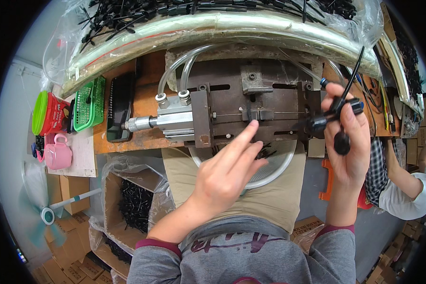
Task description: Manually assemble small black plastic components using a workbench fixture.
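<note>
My left hand point(225, 177) reaches over the front of a dark metal fixture point(281, 102) with its fingers stretched out. Its index fingertip is at a small metal clamping block point(265, 115) in the fixture's middle, where a thin black piece point(249, 110) stands. Whether the fingertip touches the piece, I cannot tell. At the fixture's right end, my right hand point(350, 142) is closed around several black plastic parts point(341, 141) with thin stems, one stem pointing up. A silver air cylinder point(175, 118) with clear hoses is joined to the fixture's left side.
Heaps of black stemmed parts point(175, 9) lie along the back. A round sieve-like tray point(284, 165) sits on my lap below the fixture. Green basket point(90, 104), black basket point(120, 106) and pink cup point(58, 152) stand left. A lined carton point(135, 199) holds black parts. Another person point(407, 189) sits right.
</note>
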{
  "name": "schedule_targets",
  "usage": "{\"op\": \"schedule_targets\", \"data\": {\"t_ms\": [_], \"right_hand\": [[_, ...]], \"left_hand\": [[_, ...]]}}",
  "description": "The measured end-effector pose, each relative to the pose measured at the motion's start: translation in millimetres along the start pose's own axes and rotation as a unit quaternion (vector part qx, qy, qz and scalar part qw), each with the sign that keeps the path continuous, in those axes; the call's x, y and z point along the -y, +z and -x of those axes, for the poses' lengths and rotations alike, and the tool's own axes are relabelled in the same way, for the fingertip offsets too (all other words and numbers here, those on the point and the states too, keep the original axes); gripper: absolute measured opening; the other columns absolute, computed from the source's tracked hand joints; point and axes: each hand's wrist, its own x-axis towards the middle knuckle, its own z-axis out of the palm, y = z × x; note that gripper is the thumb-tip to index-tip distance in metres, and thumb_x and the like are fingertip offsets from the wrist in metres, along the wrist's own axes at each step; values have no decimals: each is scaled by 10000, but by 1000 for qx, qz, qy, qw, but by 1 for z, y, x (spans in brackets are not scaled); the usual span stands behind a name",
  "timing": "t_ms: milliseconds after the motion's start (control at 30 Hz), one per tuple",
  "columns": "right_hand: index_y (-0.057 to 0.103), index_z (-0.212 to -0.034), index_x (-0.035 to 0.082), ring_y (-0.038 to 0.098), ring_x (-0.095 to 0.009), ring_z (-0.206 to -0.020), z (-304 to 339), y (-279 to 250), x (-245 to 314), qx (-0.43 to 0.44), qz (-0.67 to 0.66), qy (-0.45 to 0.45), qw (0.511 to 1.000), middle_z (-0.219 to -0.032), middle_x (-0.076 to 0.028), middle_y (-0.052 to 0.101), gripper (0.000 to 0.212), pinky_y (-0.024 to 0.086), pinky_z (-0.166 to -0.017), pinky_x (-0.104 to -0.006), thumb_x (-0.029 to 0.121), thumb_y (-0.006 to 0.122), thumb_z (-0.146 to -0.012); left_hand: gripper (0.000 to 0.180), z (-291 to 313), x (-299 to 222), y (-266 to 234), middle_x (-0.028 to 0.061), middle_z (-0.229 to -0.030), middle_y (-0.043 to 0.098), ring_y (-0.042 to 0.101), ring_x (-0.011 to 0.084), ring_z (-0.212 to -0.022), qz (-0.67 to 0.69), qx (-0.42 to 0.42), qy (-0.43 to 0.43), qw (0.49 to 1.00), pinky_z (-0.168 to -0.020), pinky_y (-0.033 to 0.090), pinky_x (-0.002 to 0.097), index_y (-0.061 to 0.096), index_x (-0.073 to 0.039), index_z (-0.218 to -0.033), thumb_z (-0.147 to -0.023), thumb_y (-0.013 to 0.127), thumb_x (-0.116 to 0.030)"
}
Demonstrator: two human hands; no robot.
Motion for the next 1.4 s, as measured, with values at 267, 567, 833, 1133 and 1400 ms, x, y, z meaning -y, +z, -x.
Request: {"op": "schedule_targets", "data": {"t_ms": [267,567,833,1133,1400], "right_hand": [[614,-1265,-105,561,-42,-553,26,-1,-4,-1,34,71,997,-1021,-149,722,381,438,-492,-160,100,683,-951],[707,-1144,-92,581,-80,-557,34,7,-2,-10,95,111,989,-899,-111,685,324,461,-484,-185,-28,758,-830],[722,-1117,-79,592,-90,-545,36,8,-6,2,106,134,985,-917,-102,692,305,461,-480,-195,-39,772,-819],[744,-977,-59,606,-88,-550,34,19,-24,96,54,227,968,-852,-69,677,180,444,-469,-215,-57,803,-807],[762,-1039,-52,603,-97,-575,34,16,-17,54,125,164,977,-857,-83,666,222,443,-498,-215,-56,765,-817]], "left_hand": [[293,-12,1,9,128,-1224,722,721,207,-720,-115,16,40,992,-627,567,290,743,-23,-962,-711,849,-129],[289,-12,4,4,111,-1224,721,713,197,-739,-115,43,36,992,-627,553,275,751,-35,-968,-712,851,-124],[368,-2,-6,-8,176,-1267,645,725,246,-982,257,-7,-143,956,-787,613,331,644,51,-1121,-778,763,114],[422,-13,-13,-29,47,-1032,627,602,110,-802,235,91,-117,961,-712,520,286,761,-48,-1088,-684,878,-6],[494,-6,-16,-28,103,-1261,624,577,62,-693,103,91,-84,987,-592,484,207,766,-101,-1187,-706,834,-11]]}}
